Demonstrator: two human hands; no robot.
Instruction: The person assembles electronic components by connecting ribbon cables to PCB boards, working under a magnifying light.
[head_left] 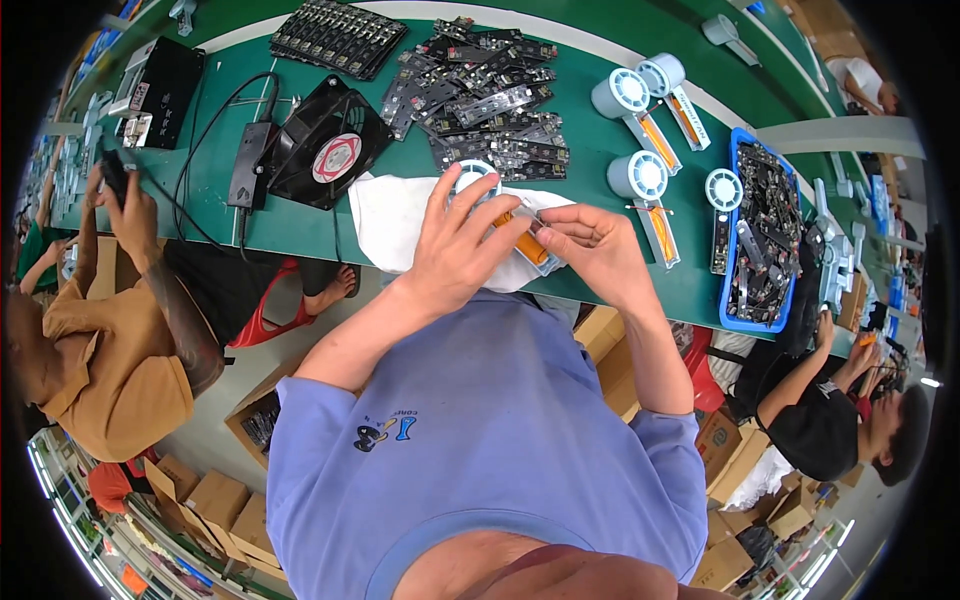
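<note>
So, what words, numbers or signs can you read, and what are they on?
I won't copy writing out, but here's where it is:
Blue-purple cloth T-shirt: upside-down chest lettering.
Light-blue plastic fan lying farthest back of the right-hand group: handle lettering.
Black square fan: round red-and-white label, too small to read.
Black box: white marks, too blurred.
Held light-blue fan with orange strip: none I can see.

A green workbench (pixel 692 215) spans the room; grey floor (pixel 332 328) shows below it, with a red stool (pixel 268 315) to the left; open cardboard boxes (pixel 218 500) crowd behind; bright tube lights (pixel 42 478) line both lower corners.
</note>
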